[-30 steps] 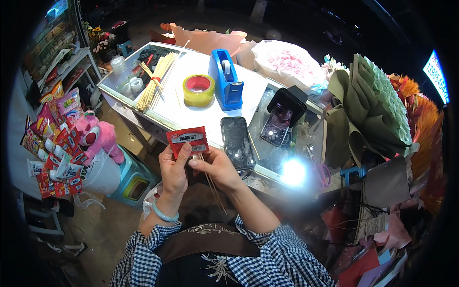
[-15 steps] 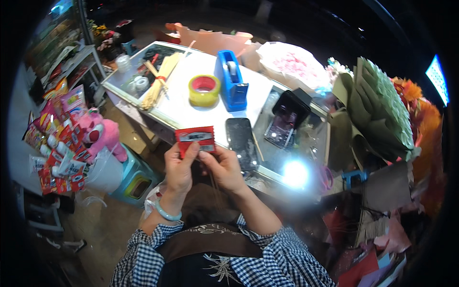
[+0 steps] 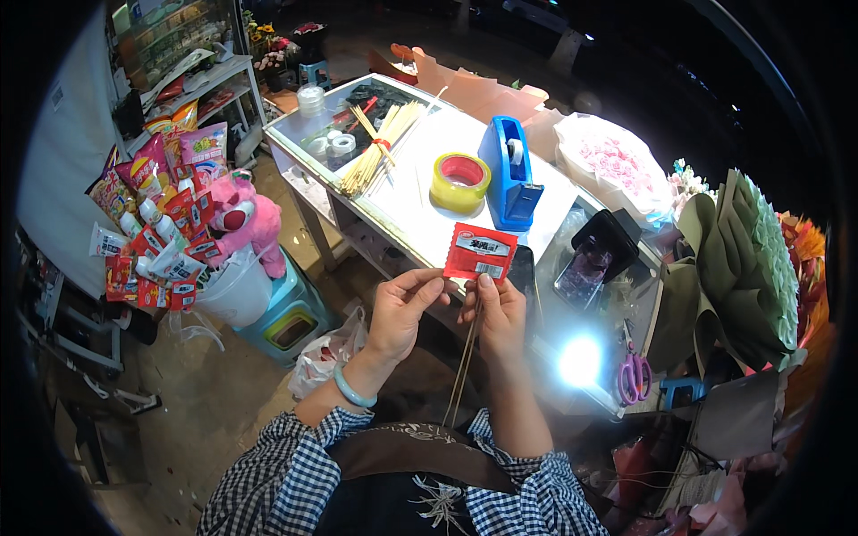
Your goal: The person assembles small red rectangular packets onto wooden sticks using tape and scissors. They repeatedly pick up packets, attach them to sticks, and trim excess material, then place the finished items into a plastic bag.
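Head view. Places are given rel. to the blue tape dispenser [image 3: 511, 179]. The red snack sachet [image 3: 481, 252] is on the wearer's side of the dispenser and slightly L. of it, held up w/ its printed face in sight. R. hand [image 3: 500, 314]: thumb pressed on the sachet's lower edge, fingers curled behind — a closed pinch. Two thin bamboo skewers [image 3: 466, 366] run from below this grip down toward the wearer's apron, upper ends hidden by the hand and sachet. L. hand [image 3: 399, 314]: thumb and forefinger brought nearly together just off the sachet's lower L. corner; whether they touch it, or grip anything small, cannot be told.

Key relation: the sachet lies above the fingertips of both hands, R. nearer — its long axis runs approx. crosswise, dipping a little to the R., while the skewers run lengthwise, roughly square to it.

Surroundings: yellowish packing-tape roll [image 3: 458, 200] just L. of the dispenser; red-banded skewer bundle [image 3: 382, 147] farther L.; dark smartphone [image 3: 525, 272] on its near side, partly covered by the sachet; purple-handled scissors [image 3: 634, 361] to its R. and nearer the wearer.
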`<state>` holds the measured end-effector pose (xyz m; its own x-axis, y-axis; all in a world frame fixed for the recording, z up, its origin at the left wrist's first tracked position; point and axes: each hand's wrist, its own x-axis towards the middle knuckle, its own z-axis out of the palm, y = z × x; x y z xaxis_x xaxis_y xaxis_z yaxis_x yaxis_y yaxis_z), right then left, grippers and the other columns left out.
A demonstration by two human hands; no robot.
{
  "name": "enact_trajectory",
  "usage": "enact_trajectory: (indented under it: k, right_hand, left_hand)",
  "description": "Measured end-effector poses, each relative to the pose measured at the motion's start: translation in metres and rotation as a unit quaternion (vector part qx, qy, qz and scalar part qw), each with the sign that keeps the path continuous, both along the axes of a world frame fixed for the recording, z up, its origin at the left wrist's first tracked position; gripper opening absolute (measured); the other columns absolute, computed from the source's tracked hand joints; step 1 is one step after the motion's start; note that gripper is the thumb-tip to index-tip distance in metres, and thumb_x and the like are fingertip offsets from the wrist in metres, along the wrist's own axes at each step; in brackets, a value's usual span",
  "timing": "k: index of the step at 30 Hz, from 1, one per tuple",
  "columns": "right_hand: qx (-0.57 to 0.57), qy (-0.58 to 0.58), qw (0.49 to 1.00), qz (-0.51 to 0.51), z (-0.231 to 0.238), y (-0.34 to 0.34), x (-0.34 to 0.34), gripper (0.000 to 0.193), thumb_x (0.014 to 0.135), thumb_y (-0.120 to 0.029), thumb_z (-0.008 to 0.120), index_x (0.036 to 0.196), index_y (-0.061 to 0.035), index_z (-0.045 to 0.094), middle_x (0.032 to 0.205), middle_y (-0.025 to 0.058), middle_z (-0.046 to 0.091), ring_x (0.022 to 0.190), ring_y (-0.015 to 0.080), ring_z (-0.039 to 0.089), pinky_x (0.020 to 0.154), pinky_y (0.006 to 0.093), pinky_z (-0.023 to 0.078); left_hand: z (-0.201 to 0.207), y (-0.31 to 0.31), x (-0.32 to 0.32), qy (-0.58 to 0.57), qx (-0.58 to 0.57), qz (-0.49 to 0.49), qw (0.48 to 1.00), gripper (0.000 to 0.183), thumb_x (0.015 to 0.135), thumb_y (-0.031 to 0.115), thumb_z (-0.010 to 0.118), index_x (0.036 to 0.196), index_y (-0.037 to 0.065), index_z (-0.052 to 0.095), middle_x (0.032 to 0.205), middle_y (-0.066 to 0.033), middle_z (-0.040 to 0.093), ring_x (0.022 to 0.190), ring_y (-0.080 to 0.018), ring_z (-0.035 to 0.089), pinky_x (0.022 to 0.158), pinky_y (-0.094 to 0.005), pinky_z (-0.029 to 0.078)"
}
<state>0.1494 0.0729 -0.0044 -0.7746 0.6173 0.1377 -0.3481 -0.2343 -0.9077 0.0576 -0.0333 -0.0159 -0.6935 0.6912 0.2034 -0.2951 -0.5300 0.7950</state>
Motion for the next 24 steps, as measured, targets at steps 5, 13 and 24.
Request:
enact_trajectory:
  k: [5, 13, 24]
  right_hand:
    - [0.002, -0.006, 1.000, 0.001, -0.001, -0.001, -0.001, 0.026, 0.097, -0.023, 0.050, 0.092, 0.0013, 0.058, 0.068, 0.0019, 0.056, 0.051, 0.0060, 0.051, 0.049, 0.0203, 0.046]
    - [0.002, -0.023, 0.999, 0.023, 0.001, -0.002, 0.000, 0.025, 0.097, -0.021, 0.050, 0.091, 0.0019, 0.059, 0.069, 0.0025, 0.057, 0.052, 0.0067, 0.051, 0.050, 0.0199, 0.045]
    - [0.101, -0.060, 0.993, 0.024, 0.003, -0.014, 0.003, 0.024, 0.096, -0.020, 0.051, 0.095, 0.0017, 0.060, 0.073, 0.0020, 0.058, 0.060, 0.0068, 0.052, 0.055, 0.0213, 0.044]
  left_hand:
    - [0.000, 0.001, 0.000, 0.020, -0.001, 0.019, 1.000, 0.022, 0.091, 0.010, 0.059, 0.108, -0.003, 0.063, 0.093, -0.0089, 0.068, 0.079, -0.0103, 0.059, 0.075, -0.0230, 0.048]
    - [0.004, -0.001, -0.020, -0.055, 0.057, -0.017, 0.997, 0.021, 0.089, 0.013, 0.061, 0.103, -0.003, 0.065, 0.092, -0.0066, 0.066, 0.078, -0.0093, 0.056, 0.074, -0.0215, 0.046]
    - [0.013, -0.004, -0.021, 0.064, -0.041, 0.095, 0.993, 0.015, 0.085, 0.012, 0.068, 0.087, -0.002, 0.064, 0.080, -0.0037, 0.066, 0.074, -0.0065, 0.060, 0.072, -0.0200, 0.048]
